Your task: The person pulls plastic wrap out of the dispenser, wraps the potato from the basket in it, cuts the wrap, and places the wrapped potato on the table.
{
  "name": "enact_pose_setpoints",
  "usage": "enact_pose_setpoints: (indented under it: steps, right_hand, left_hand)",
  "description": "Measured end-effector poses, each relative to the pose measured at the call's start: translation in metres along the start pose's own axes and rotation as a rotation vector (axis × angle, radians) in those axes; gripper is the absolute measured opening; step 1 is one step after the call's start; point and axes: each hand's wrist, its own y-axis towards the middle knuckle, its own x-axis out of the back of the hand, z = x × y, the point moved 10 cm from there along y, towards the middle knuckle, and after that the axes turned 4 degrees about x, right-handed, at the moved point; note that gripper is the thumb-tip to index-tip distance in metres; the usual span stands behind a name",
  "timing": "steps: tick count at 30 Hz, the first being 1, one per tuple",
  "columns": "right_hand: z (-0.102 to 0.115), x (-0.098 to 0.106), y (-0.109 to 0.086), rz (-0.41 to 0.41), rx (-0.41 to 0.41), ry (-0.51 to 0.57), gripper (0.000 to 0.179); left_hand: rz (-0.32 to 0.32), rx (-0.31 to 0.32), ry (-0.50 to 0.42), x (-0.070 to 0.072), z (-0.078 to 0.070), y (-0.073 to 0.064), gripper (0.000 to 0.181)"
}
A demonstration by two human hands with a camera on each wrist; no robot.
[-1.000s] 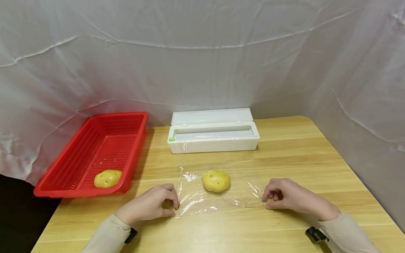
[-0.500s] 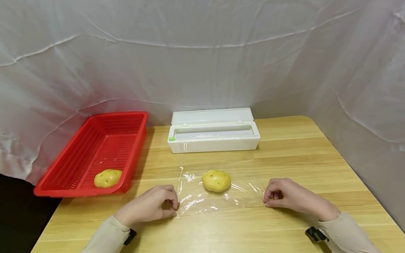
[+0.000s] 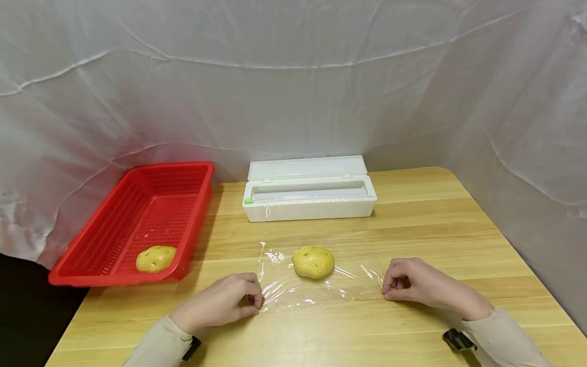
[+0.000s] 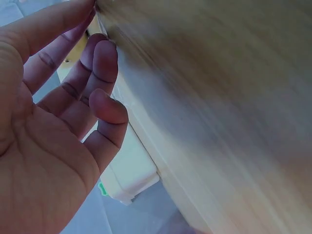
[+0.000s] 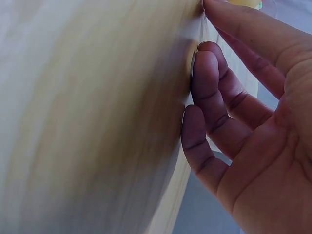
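Observation:
A sheet of clear plastic wrap [image 3: 298, 298] lies spread on the wooden table, with a yellow potato [image 3: 314, 262] on its middle. My left hand [image 3: 224, 302] pinches the sheet's near left corner between thumb and index finger. At the near right corner, my right hand [image 3: 426, 286] pinches the film the same way. Both wrist views show thumb and index finger meeting at the tabletop, the other fingers loosely curled. The film runs back from the potato toward the white wrap dispenser [image 3: 312, 210], whose lid stands open over the roll.
A red plastic basket [image 3: 194, 229] stands at the left with a second potato [image 3: 156, 259] in its near right corner. The wooden table [image 3: 440, 214] ends at a grey cloth backdrop [image 3: 293, 102] behind and to the right.
My left hand has shifted slightly right and regripped the film's corner. My right fingers have closed on the right corner, with new creases near the potato. The potato has stayed put.

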Motion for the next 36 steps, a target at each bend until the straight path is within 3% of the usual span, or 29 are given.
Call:
enact_pose_setpoints:
  steps: [13,22,28,36]
  right_hand:
    - [-0.001,0.0,0.0,-0.005,-0.01,0.006,0.011]
    - [0.0,0.003,-0.001,0.006,-0.032,0.017,0.009]
    - [0.001,0.008,0.0,0.009,-0.07,0.038,0.006]
    - [0.006,0.023,0.0,-0.043,-0.086,0.033,0.004]
  left_hand:
    - [-0.03,-0.016,0.006,0.002,0.0,0.0,0.025]
    - [-0.084,-0.001,-0.038,0.013,0.004,-0.004,0.019]
    - [-0.127,-0.025,-0.04,0.023,0.005,-0.003,0.018]
    - [-0.149,-0.045,-0.043,0.038,0.009,0.001,0.019]
